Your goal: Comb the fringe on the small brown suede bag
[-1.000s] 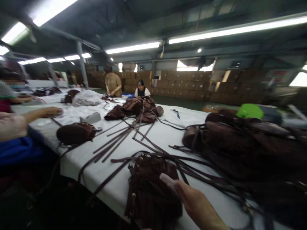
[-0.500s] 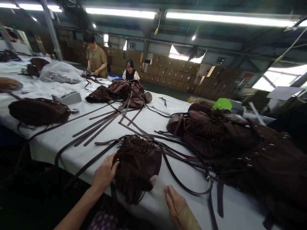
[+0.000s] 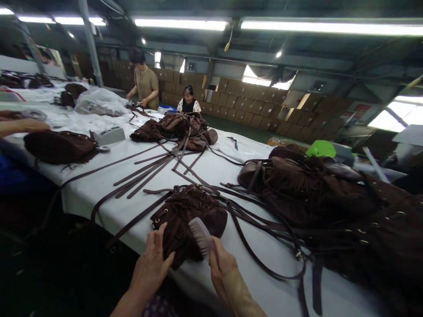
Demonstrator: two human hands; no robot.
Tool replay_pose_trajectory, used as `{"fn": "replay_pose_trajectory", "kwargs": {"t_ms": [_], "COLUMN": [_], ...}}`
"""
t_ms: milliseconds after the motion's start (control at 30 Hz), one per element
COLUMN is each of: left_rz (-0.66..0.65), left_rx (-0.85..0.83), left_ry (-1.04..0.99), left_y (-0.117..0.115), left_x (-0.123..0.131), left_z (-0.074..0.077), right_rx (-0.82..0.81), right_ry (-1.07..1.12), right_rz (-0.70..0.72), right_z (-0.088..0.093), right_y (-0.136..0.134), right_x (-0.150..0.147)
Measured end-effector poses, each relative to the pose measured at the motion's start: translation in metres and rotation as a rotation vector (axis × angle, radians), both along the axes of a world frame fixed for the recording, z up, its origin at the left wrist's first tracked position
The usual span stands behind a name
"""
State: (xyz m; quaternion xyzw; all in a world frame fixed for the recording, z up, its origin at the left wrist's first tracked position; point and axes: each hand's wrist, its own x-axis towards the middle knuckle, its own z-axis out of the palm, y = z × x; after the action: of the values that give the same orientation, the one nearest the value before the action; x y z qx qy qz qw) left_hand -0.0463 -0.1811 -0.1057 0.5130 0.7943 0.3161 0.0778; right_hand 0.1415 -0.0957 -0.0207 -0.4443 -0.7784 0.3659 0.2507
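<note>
A dark brown fringed bag [image 3: 180,229] lies at the table's near edge, its strips hanging toward me and brass eyelets along its left side. My left hand [image 3: 152,259] rests against the bag's lower left part, thumb and fingers spread apart on the fringe. In my right hand [image 3: 224,268] is a pale comb [image 3: 201,235], held by its handle. Its teeth point left and lie over the fringe at the bag's lower right. Long brown straps [image 3: 261,253] run out from behind the bag across the white table [image 3: 132,226].
More brown bags are heaped at right [image 3: 307,180] and mid-table [image 3: 178,127]. Another bag [image 3: 61,147] lies left beside a grey tape dispenser [image 3: 110,135]. A co-worker's arm [image 3: 23,127] reaches in at left. Two people stand or sit at the far side, with stacked cartons [image 3: 244,94] behind.
My right hand has moved up and left, bringing the comb from a blur beside the bag onto its fringe. My left hand has shifted lower on the bag. The co-worker's arm has come into view.
</note>
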Motion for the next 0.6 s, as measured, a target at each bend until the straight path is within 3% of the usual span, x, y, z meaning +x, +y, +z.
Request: {"fn": "replay_pose_trajectory", "kwargs": {"t_ms": [167, 233, 400, 600], "left_rz": [-0.006, -0.017, -0.17, -0.198], "left_rx": [-0.258, -0.281, 0.042, 0.193], "left_ry": [0.14, 0.103, -0.176, -0.277], "left_y": [0.017, 0.021, 0.021, 0.023], "left_x": [0.002, 0.0, -0.018, -0.032], "left_z": [0.012, 0.013, 0.01, 0.022], "right_rx": [-0.035, -0.048, 0.006, 0.089], "right_ry": [0.044, 0.108, 0.074, -0.229], "right_rz": [-0.009, -0.008, 0.043, 0.079], "right_z": [-0.01, -0.013, -0.008, -0.011], "right_y": [0.0, 0.003, 0.022, 0.026], "right_x": [-0.03, -0.037, -0.058, -0.083]}}
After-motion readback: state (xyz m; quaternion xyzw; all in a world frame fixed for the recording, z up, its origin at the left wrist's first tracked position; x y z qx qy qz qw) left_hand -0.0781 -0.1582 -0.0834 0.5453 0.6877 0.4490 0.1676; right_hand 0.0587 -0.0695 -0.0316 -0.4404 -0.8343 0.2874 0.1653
